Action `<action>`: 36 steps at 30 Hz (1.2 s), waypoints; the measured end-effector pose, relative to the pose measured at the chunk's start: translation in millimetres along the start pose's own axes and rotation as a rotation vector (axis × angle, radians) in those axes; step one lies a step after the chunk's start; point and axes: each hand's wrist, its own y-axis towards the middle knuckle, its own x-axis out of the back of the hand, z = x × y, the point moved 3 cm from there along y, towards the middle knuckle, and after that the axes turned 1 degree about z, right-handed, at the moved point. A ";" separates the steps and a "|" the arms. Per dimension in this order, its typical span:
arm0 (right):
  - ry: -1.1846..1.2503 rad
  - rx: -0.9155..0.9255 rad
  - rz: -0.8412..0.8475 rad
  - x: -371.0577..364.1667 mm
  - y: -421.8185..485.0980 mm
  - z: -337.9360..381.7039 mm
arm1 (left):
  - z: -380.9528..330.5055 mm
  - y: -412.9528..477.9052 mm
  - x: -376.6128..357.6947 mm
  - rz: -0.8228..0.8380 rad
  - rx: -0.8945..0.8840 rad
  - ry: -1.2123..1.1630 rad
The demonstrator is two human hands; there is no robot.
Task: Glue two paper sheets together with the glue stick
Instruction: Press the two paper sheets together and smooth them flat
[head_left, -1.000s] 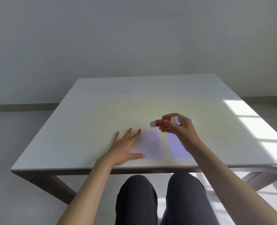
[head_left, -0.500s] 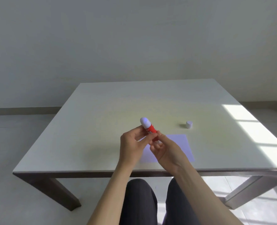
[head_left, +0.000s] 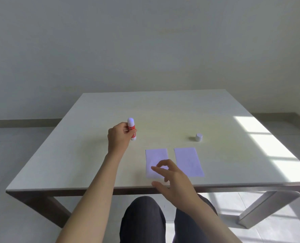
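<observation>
White square table (head_left: 86,155) fills the middle of the view, dark wooden legs under it, sunlight patch on its right side. Grey wall behind, pale floor around. Person's knees in dark trousers (head_left: 142,220) show below the near edge.

Left hand (head_left: 118,135) is out over the left-centre of the table, fingers closed round the glue stick (head_left: 132,128). Stick is upright, red body, white rounded top sticking up above the fingers, base at or just above the tabletop; can't tell if it touches.

Right hand (head_left: 170,179) hovers at the near edge, fingers loosely curled and spread, holding nothing, fingertips over the near part of the left paper sheet (head_left: 156,157). Contact with the sheet can't be told.

Two pale lavender sheets lie flat, side by side, narrow gap between, not overlapping. Right paper sheet (head_left: 188,161) is fully uncovered.

Small white cap (head_left: 198,137) stands alone on the table, beyond the right sheet, well apart from the stick.
</observation>
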 end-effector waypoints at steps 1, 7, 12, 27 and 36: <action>-0.088 0.008 0.008 0.3 2.1 0.8 | 2.4 1.0 -2.8 0.001 0.012 0.009; -0.451 0.097 0.099 -8.1 4.4 2.7 | 9.4 -3.5 -13.9 0.000 0.055 0.000; -0.612 0.260 -0.092 -9.9 -3.5 13.3 | 14.0 -5.9 -19.2 -0.019 0.048 -0.039; 1.351 -0.487 -0.503 51.3 -11.1 -42.1 | -35.9 -103.6 -29.9 0.054 0.293 -0.629; 1.374 -0.524 -0.479 42.4 -20.8 -48.5 | -53.7 -114.2 -58.0 0.207 0.388 -0.741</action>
